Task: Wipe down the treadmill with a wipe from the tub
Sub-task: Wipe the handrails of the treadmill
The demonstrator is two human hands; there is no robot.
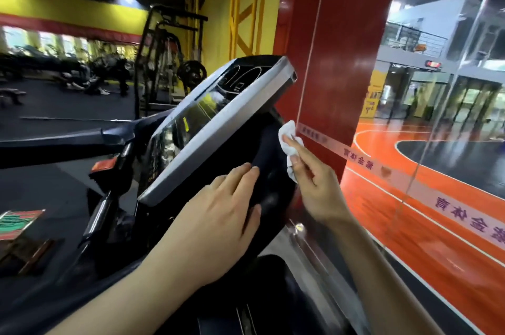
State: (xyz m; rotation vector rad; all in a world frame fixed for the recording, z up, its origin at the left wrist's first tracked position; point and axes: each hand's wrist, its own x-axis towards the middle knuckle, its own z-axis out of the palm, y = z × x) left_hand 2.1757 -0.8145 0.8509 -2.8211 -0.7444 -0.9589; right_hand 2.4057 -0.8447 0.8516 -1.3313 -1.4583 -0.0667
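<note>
Up at the treadmill console (218, 127), the wipe (290, 143) is out and working: right hand (314, 184) pinches it against the dark back shell, left hand (218, 222) rests flat, grip open, steadying. Tub unseen; screen, rails and deck look left to do

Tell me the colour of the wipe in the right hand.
White; the wipe pinched by the right hand shows best in the head view.
</note>
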